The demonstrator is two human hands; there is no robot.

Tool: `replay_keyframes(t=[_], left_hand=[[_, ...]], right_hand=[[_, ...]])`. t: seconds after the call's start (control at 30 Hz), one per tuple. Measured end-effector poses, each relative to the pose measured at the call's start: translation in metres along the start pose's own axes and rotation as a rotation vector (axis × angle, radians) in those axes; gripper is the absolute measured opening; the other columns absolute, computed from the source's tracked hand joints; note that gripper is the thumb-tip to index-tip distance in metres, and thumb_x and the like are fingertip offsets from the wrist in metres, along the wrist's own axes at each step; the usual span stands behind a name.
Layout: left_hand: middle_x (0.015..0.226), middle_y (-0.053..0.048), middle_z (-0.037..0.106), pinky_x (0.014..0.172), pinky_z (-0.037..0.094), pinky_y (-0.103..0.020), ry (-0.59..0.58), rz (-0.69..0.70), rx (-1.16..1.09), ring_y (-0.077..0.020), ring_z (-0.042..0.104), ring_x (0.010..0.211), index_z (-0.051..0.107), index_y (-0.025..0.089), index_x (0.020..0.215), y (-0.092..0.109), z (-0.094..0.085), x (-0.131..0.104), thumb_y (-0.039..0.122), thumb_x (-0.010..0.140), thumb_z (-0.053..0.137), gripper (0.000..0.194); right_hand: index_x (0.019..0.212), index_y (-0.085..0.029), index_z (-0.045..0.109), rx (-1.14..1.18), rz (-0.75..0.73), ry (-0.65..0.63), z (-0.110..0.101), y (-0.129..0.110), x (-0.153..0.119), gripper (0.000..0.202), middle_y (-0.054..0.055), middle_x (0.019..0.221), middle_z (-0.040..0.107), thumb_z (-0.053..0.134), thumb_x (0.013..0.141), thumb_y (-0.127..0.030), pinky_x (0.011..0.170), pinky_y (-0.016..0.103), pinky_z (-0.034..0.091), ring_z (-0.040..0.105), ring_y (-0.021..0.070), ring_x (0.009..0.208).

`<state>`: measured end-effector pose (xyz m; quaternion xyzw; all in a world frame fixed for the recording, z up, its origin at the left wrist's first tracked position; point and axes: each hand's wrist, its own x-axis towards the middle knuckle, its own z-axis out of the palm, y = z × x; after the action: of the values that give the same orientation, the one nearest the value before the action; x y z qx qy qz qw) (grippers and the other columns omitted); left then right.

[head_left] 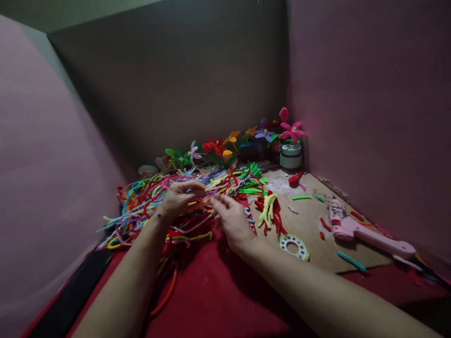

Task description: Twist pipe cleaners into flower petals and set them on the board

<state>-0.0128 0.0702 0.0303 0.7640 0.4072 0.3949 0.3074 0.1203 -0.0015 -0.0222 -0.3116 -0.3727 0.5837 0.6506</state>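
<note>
Walls (pixel 366 117), pink at left and right and dark grey at the back, enclose a counter (pixel 207 291) covered in deep red. On its right side lies a brown board (pixel 306 216); at its left edge is a long black strip (pixel 73 293). A tangled heap of fuzzy stems (pixel 141 206), in many bright colours, spreads across the left and middle, beneath and behind both hands. The left hand (pixel 181 199) and right hand (pixel 230 218) meet over the heap's right part, fingers bent and narrow, tips close together; whether they grip a stem cannot be told. Along the back stands a row of fuzzy flowers, among them a red flower (pixel 214 145) and, above a grey-and-white pot (pixel 291 157), a pink flower (pixel 292 131). A pink tool (pixel 373 239) rests on the board. Near the right wrist sits a white ring (pixel 293 239), its dark marks too small to read, just below a yellow bundle (pixel 268 211) over red pieces (pixel 278 218). Smallest are loose scraps, including a teal piece (pixel 351 261) and a green piece (pixel 302 197).
</note>
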Motion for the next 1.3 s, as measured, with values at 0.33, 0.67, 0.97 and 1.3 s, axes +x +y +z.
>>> replay_keyframes(t=[0.33, 0.67, 0.97, 1.3], left_hand=[[0.073, -0.002, 0.065, 0.06, 0.044, -0.019, -0.183, 0.154, 0.182, -0.0113, 0.056, 0.064, 0.066, 0.014, 0.08, -0.002, 0.019, -0.019, 0.033, 0.076, 0.055, 0.023], [0.075, 0.0, 0.067, 0.081, 0.034, -0.028, -0.293, 0.423, 0.609, -0.0127, 0.058, 0.072, 0.065, 0.02, 0.075, -0.022, 0.038, -0.015, 0.032, 0.083, 0.046, 0.023], [0.068, -0.001, 0.062, 0.084, 0.03, -0.033, -0.278, 0.591, 0.876, -0.0134, 0.054, 0.066, 0.06, 0.019, 0.072, -0.004, 0.041, -0.023, 0.024, 0.085, 0.039, 0.024], [0.057, 0.002, 0.049, 0.051, 0.027, -0.022, -0.237, 0.388, 0.787, -0.0099, 0.04, 0.049, 0.052, 0.019, 0.068, 0.027, 0.036, -0.062, 0.024, 0.085, 0.035, 0.025]], right_hand=[[0.071, -0.013, 0.057, 0.068, 0.035, 0.216, -0.017, -0.028, 0.015, 0.021, -0.005, 0.045, 0.048, 0.061, 0.067, -0.033, 0.032, 0.017, 0.026, 0.036, 0.0046, 0.033], [0.053, -0.013, 0.063, -1.189, -0.146, 0.511, -0.126, -0.069, 0.003, 0.02, 0.0, 0.041, 0.049, 0.056, 0.067, -0.024, 0.043, 0.021, 0.026, 0.041, 0.0083, 0.042], [0.055, -0.013, 0.062, -1.058, -0.111, 0.476, -0.127, -0.065, 0.004, 0.016, 0.001, 0.047, 0.054, 0.056, 0.067, -0.022, 0.045, 0.021, 0.027, 0.043, 0.0082, 0.045], [0.066, -0.015, 0.05, 0.446, -0.093, 0.372, -0.091, -0.098, -0.003, 0.021, -0.001, 0.057, 0.055, 0.039, 0.085, -0.015, 0.049, 0.02, 0.041, 0.051, 0.0075, 0.051]])
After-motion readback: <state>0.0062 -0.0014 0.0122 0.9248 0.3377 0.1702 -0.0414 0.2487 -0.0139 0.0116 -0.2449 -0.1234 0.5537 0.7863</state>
